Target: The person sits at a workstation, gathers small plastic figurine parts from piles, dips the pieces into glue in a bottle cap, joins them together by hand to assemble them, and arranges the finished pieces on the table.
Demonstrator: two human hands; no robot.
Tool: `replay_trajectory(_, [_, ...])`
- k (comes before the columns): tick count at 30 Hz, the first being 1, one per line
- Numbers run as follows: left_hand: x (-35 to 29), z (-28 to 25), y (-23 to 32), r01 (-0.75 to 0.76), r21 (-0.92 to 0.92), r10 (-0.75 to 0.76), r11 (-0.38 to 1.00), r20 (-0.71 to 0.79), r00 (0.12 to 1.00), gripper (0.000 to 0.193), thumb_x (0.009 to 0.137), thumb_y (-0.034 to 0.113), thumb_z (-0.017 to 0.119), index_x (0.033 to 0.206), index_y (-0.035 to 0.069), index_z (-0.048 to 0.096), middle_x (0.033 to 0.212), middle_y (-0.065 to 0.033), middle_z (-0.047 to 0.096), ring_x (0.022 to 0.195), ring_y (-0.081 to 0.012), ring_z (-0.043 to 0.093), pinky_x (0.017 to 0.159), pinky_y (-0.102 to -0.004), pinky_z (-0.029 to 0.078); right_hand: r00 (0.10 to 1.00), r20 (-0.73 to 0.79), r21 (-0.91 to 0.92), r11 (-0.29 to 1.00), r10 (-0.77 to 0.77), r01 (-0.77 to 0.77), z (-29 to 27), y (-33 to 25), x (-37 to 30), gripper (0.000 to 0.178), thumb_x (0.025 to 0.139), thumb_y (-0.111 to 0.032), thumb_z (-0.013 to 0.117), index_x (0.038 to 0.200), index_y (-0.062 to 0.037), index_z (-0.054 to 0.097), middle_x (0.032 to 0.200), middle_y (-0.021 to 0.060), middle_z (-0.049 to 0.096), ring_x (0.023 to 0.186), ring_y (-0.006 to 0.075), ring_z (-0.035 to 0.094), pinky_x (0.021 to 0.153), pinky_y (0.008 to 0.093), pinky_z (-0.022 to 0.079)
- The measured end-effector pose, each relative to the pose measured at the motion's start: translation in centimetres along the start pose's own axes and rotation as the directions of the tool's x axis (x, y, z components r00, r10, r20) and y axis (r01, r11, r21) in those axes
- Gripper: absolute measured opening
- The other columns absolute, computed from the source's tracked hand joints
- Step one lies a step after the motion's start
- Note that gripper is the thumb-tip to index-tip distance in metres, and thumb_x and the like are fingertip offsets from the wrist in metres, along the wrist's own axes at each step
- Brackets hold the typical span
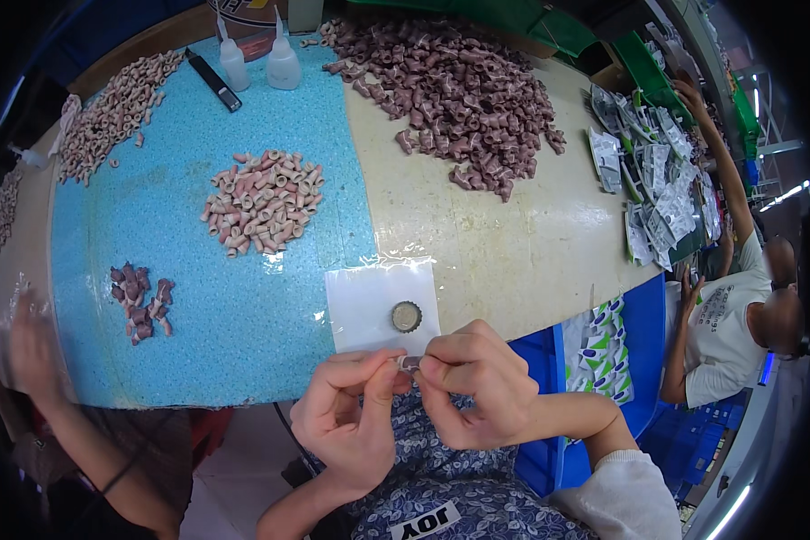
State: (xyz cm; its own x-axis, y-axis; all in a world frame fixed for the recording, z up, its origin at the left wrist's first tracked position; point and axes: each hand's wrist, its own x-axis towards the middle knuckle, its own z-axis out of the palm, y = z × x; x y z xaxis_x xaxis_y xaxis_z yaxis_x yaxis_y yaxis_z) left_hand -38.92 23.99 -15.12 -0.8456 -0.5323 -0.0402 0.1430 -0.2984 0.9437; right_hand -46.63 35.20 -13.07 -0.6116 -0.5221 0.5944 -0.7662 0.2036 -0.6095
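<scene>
Close to my body, both hands come together over the table's near edge. My left hand [355, 414] pinches one end of a small purple-brown hollow piece [409, 364] with a pale end; my right hand [481, 387] pinches its other end. Fingertips cover much of it. Just beyond them, a crimped bottle cap [406, 316] sits on a white sheet [360, 301]. A heap of pale pink hollow pieces [265, 202] lies farther left on a blue mat [175, 211]. Left of that, nearer me, is a small cluster of purple-brown and pale pieces [140, 301].
A big pile of purple-brown pieces [459, 94] covers the far table. Two nozzle bottles [283, 67] and a black tool [213, 81] stand or lie at the back. Packets [661, 180] and a blue bin [643, 333] are right. Co-workers' arms [90, 450] show at both sides.
</scene>
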Motion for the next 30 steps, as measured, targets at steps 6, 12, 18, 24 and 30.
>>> replay_trajectory(6, [0.7, -1.3, 0.2, -0.142, 0.106, 0.140, 0.984, 0.025, 0.990, 0.009, 0.090, -0.009, 0.062, 0.098, -0.009, 0.059, 0.096, -0.0209, 0.068, 0.080, -0.0173, 0.068, 0.072, -0.0274, 0.058, 0.996, 0.041, 0.120, 0.990, 0.076, -0.080, -0.6, 0.1, 1.0, 0.028, 0.070, 0.003, 0.079, 0.092, 0.0035, 0.060, 0.085, 0.0154, 0.064, 0.060, 0.0221, 0.058, 0.051, 0.0278, 0.046])
replay_trajectory(12, [0.6, -1.1, 0.5, -0.103, 0.121, 0.087, 0.987, 0.128, 0.988, 0.016, 0.087, -0.009, 0.065, 0.102, -0.007, 0.061, 0.096, -0.0198, 0.068, 0.079, -0.0191, 0.070, 0.071, -0.0261, 0.057, 0.921, 0.372, -0.010, 0.993, 0.113, -0.118, -1.7, 0.8, 1.0, 0.015, 0.089, -0.009, 0.065, 0.089, 0.0023, 0.055, 0.071, 0.0115, 0.053, 0.052, 0.0259, 0.055, 0.045, 0.0356, 0.045])
replay_trajectory(18, [3.3, -2.2, 2.6, -0.572, 0.555, 0.185, 0.604, 0.601, 0.778, 0.011, 0.085, 0.003, 0.064, 0.090, -0.002, 0.057, 0.077, -0.0147, 0.056, 0.065, -0.0290, 0.058, 0.057, -0.0365, 0.046, 0.908, 0.388, 0.018, 0.984, 0.155, -0.176, -1.6, 0.7, 0.8, 0.017, 0.093, -0.010, 0.060, 0.085, 0.0014, 0.051, 0.063, 0.0136, 0.052, 0.048, 0.0319, 0.055, 0.042, 0.0400, 0.042])
replay_trajectory(24, [4.0, -2.4, 2.2, -0.678, 0.424, 0.218, 0.601, 0.729, 0.649, 0.013, 0.082, 0.002, 0.062, 0.084, -0.002, 0.049, 0.076, -0.0152, 0.044, 0.066, -0.0322, 0.047, 0.059, -0.0420, 0.042, 0.897, 0.413, 0.039, 0.980, 0.160, -0.193, -1.5, 0.0, 0.3, 0.015, 0.095, -0.008, 0.056, 0.086, 0.0027, 0.050, 0.059, 0.0145, 0.052, 0.044, 0.0336, 0.053, 0.040, 0.0419, 0.041])
replay_trajectory(30, [4.1, -2.9, 1.5, -0.665, 0.329, 0.242, 0.671, 0.750, 0.616, 0.014, 0.080, -0.001, 0.062, 0.083, -0.003, 0.048, 0.075, -0.0155, 0.043, 0.064, -0.0325, 0.047, 0.058, -0.0423, 0.041, 0.879, 0.442, 0.018, 0.978, 0.178, -0.207, -1.5, -0.6, -0.4, 0.010, 0.095, -0.008, 0.052, 0.093, 0.0013, 0.053, 0.075, 0.0109, 0.055, 0.051, 0.0272, 0.055, 0.048, 0.0378, 0.040])
